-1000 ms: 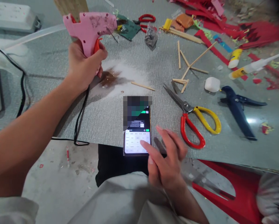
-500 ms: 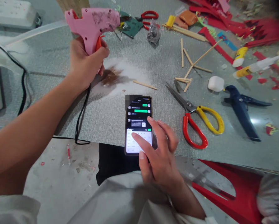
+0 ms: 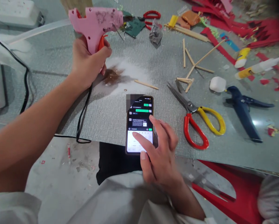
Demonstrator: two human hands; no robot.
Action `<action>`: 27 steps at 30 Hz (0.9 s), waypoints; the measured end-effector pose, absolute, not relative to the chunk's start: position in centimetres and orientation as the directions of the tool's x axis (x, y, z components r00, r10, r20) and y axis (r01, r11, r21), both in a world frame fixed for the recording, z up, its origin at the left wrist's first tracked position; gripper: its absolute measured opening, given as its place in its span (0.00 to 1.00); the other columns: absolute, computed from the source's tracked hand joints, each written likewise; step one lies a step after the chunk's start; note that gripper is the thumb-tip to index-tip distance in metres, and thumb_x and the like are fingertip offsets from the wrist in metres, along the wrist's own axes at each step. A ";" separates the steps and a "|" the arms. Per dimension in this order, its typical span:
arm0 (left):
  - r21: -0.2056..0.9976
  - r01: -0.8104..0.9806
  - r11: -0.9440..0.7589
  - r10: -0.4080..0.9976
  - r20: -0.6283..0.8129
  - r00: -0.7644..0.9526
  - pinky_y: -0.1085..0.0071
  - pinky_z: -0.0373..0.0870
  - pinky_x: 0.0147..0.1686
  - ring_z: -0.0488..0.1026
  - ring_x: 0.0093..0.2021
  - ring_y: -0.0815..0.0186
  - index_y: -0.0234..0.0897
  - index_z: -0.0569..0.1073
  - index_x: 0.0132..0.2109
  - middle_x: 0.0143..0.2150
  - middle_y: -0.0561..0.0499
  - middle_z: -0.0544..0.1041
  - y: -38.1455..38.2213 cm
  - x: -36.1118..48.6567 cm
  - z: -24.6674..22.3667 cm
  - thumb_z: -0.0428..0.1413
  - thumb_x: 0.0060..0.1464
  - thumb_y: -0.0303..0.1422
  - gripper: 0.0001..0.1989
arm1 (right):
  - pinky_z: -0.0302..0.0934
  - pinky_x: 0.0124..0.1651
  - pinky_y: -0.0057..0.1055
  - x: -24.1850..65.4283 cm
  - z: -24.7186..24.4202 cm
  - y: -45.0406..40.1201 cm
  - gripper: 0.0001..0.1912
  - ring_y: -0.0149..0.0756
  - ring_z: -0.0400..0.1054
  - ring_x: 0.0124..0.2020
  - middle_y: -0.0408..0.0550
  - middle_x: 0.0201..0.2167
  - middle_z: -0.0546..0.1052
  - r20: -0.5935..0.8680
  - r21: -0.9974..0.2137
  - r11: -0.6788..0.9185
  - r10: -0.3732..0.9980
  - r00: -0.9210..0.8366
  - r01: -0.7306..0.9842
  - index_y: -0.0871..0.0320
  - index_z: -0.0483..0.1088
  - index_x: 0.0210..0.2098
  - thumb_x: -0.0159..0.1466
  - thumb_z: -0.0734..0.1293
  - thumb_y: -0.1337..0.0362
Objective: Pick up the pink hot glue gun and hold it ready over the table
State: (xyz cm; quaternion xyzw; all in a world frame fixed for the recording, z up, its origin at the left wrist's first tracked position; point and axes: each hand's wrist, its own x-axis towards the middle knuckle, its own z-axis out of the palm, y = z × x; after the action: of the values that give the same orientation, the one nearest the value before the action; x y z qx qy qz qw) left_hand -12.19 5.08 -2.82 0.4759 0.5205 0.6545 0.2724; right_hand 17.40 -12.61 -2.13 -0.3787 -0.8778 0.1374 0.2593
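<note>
My left hand (image 3: 89, 63) is wrapped round the handle of a pink hot glue gun (image 3: 99, 23), held up over the table with its nozzle pointing right and a clear glue stick out of its back. At the table's front edge lies a smartphone (image 3: 140, 121) showing a chat and a white on-screen keyboard. My right hand (image 3: 161, 152) is over the phone, fingers apart and holding nothing. Its index fingertip is at the top left of the keyboard. Scissors (image 3: 193, 107) with one red and one yellow handle lie open to the right of it.
Thin wooden sticks (image 3: 192, 70), a white earbud case (image 3: 217, 84) and dark blue pliers-like cutters (image 3: 243, 109) lie to the right. Red scraps (image 3: 262, 29) cover the back right. A black cord (image 3: 82, 116) crosses the front edge; a power strip (image 3: 15, 12) is back left.
Text has appeared in the phone's input line, and the keyboard's top row looks different. The whole view has shifted slightly. Both hands keep nearly the same pose.
</note>
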 end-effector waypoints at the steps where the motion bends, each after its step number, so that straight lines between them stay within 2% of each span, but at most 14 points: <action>1: 0.942 0.138 -0.306 0.854 0.336 -0.397 0.73 0.57 0.06 0.52 0.10 0.76 0.40 0.74 0.26 0.17 0.62 0.64 5.1 -12.2 -2.8 0.59 0.44 0.22 0.07 | 0.46 0.73 0.58 17.3 -2.1 -12.6 0.24 0.57 0.48 0.74 0.52 0.78 0.49 0.345 -0.435 0.672 0.739 -0.579 0.599 0.54 0.72 0.59 0.65 0.60 0.71; 9: 0.951 0.150 -0.269 0.860 0.308 -0.407 0.71 0.58 0.06 0.54 0.11 0.75 0.41 0.75 0.27 0.18 0.61 0.65 5.1 -12.4 -2.8 0.60 0.45 0.22 0.08 | 0.49 0.72 0.60 17.2 -2.3 -12.7 0.24 0.59 0.49 0.74 0.52 0.78 0.49 0.338 -0.405 0.674 0.738 -0.584 0.618 0.53 0.72 0.60 0.66 0.61 0.69; 12: 0.950 0.147 -0.277 0.858 0.313 -0.406 0.72 0.57 0.06 0.54 0.11 0.75 0.41 0.75 0.27 0.18 0.61 0.65 5.1 -12.3 -2.7 0.60 0.46 0.21 0.08 | 0.50 0.72 0.61 17.7 -2.3 -12.8 0.24 0.58 0.50 0.74 0.53 0.78 0.50 0.382 -0.419 0.672 0.741 -0.552 0.611 0.55 0.71 0.60 0.66 0.60 0.70; 15: 0.945 0.149 -0.291 0.859 0.326 -0.394 0.73 0.57 0.06 0.53 0.11 0.76 0.39 0.74 0.27 0.17 0.61 0.64 5.0 -12.2 -2.7 0.59 0.46 0.20 0.09 | 0.52 0.71 0.61 18.6 -2.4 -12.7 0.23 0.57 0.52 0.73 0.52 0.76 0.55 0.454 -0.432 0.671 0.739 -0.498 0.602 0.55 0.73 0.57 0.65 0.59 0.71; 20: 0.939 0.150 -0.311 0.850 0.345 -0.397 0.74 0.57 0.06 0.53 0.10 0.75 0.38 0.75 0.28 0.17 0.61 0.64 5.2 -12.4 -3.0 0.58 0.47 0.18 0.10 | 0.55 0.67 0.58 19.5 -3.1 -12.7 0.21 0.56 0.54 0.72 0.52 0.76 0.57 0.490 -0.387 0.740 0.670 -0.558 0.550 0.55 0.77 0.52 0.65 0.58 0.71; 24: 0.942 0.138 -0.307 0.853 0.336 -0.400 0.75 0.57 0.06 0.53 0.11 0.77 0.38 0.74 0.27 0.17 0.62 0.64 5.2 -12.4 -3.0 0.58 0.48 0.17 0.11 | 0.53 0.68 0.60 19.0 -3.0 -12.9 0.23 0.57 0.54 0.71 0.55 0.76 0.57 0.486 -0.410 0.724 0.688 -0.538 0.555 0.55 0.76 0.55 0.65 0.59 0.71; 27: 0.944 0.126 -0.304 0.853 0.329 -0.406 0.75 0.57 0.06 0.52 0.10 0.77 0.38 0.74 0.27 0.17 0.62 0.64 5.1 -12.1 -2.8 0.58 0.48 0.18 0.10 | 0.51 0.70 0.60 17.9 -2.5 -12.9 0.24 0.58 0.51 0.72 0.53 0.77 0.53 0.420 -0.426 0.702 0.713 -0.562 0.571 0.54 0.74 0.58 0.65 0.60 0.71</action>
State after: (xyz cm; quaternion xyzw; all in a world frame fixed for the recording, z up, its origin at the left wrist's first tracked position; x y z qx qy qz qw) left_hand -12.15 5.07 -2.79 0.4697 0.5211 0.6568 0.2765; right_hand 17.85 -12.87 -2.47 -0.3665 -0.8753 0.1218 0.2909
